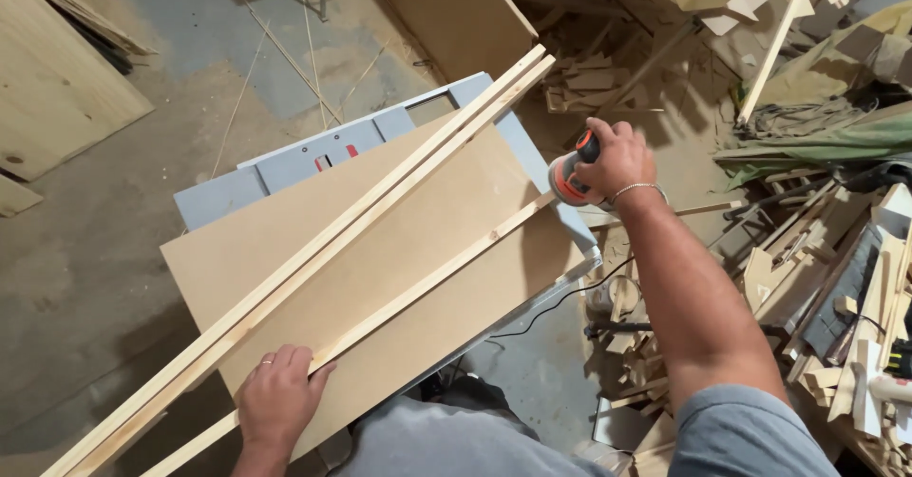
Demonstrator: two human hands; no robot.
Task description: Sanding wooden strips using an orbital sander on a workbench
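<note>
My right hand (619,159) grips a grey and orange power sander (568,179), held at the far end of a thin wooden strip (427,282). That strip lies diagonally on a brown fibreboard sheet (370,249). My left hand (277,399) presses flat on the strip's near end, fingers spread over it. Two longer wooden strips (313,254) lie side by side on the board, just left of the strip under my hands. The sander's black cord (560,301) hangs off the board's right edge.
The board rests on a grey table-saw top (313,154). A plywood sheet (47,78) lies on the dusty floor at left, another panel (456,11) leans at the back. Piles of wood offcuts (836,287) crowd the right side.
</note>
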